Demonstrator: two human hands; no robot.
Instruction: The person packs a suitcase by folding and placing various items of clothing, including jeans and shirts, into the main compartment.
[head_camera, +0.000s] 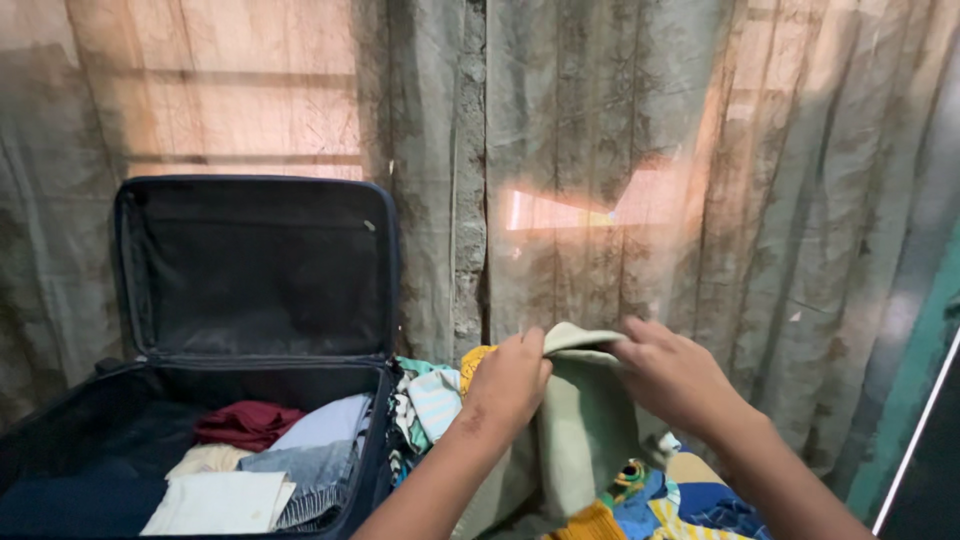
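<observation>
Sheer curtains back an open dark suitcase at left. Both hands, left hand and right hand, pinch the top edge of a pale green garment, which hangs lengthwise downward between them over a clothes heap.

From where I watch, the open suitcase sits on the left, its lid propped upright against the curtain behind, with folded clothes lying inside its base. Right of it lies a heap of garments. Above that heap my left hand and right hand hold a cloth between them.
</observation>
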